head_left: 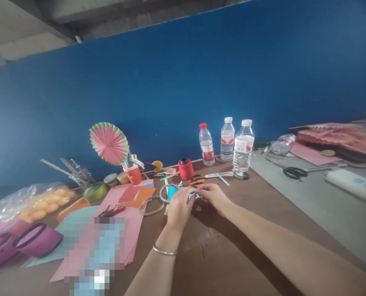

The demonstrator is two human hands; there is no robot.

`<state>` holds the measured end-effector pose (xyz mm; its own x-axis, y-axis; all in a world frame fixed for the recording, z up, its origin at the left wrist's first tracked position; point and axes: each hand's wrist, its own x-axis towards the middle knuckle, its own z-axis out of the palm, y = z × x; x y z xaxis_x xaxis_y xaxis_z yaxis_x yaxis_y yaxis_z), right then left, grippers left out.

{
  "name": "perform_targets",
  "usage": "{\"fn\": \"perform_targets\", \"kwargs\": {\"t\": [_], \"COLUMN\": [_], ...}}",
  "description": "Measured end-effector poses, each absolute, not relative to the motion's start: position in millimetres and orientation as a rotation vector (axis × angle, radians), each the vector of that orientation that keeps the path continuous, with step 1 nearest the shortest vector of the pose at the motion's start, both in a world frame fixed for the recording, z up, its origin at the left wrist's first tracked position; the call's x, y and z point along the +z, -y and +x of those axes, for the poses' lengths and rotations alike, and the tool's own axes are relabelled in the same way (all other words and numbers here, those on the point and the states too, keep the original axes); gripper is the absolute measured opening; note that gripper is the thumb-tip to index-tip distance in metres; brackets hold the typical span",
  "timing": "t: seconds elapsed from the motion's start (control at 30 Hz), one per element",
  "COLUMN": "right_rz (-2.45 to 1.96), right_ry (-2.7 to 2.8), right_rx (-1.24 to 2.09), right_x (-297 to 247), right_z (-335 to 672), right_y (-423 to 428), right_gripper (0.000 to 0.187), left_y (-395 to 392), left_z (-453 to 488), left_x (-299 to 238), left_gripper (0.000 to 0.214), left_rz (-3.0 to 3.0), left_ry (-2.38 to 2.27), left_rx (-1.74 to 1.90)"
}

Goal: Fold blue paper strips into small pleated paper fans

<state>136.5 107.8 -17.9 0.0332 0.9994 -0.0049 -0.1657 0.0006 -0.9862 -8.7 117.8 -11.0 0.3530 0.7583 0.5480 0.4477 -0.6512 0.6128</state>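
Over the brown table, my left hand (179, 205), with a silver bangle on its wrist, has its fingers bent together. The fingertips of my right hand (215, 197) are pinched close against them. Between the fingertips is something too small and blurred to name; a light blue scrap shows just there, and I cannot tell whether it is held or lies on the table. Beside my left hand are a bright blue paper piece (172, 191) and two grey rings, one (152, 205) lying flat. Orange paper and dark-handled scissors lie behind the hands, partly hidden.
A red thread spool (186, 169) and three water bottles (207, 150) stand behind my hands. To the left are pink paper sheets (133, 230), pliers (111, 211), a pink paper fan (109, 144) in an orange cup (132, 174) and purple rolls (37, 239). Black-handled scissors (293, 172) lie right.
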Motion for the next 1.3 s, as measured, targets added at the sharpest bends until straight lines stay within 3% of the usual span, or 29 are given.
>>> {"fn": "perform_targets", "kwargs": {"t": [0.53, 0.93, 1.3], "right_rz": [-0.914, -0.936, -1.044], "right_ry": [0.66, 0.672, 1.132], "right_rx": [1.53, 1.358, 1.076], "right_x": [-16, -19, -14], "right_z": [130, 118, 117], "right_y": [-102, -95, -89], "right_gripper": [0.012, 0.017, 0.023], "left_y": [-127, -131, -135], "left_z": [-10, 2, -2], "left_x": [-18, -26, -32], "left_gripper": [0.007, 0.019, 0.02], "left_rz": [1.847, 1.368, 1.217], "left_ry": [-1.153, -1.035, -1.066], "left_rx": [1.303, 1.281, 1.301]}}
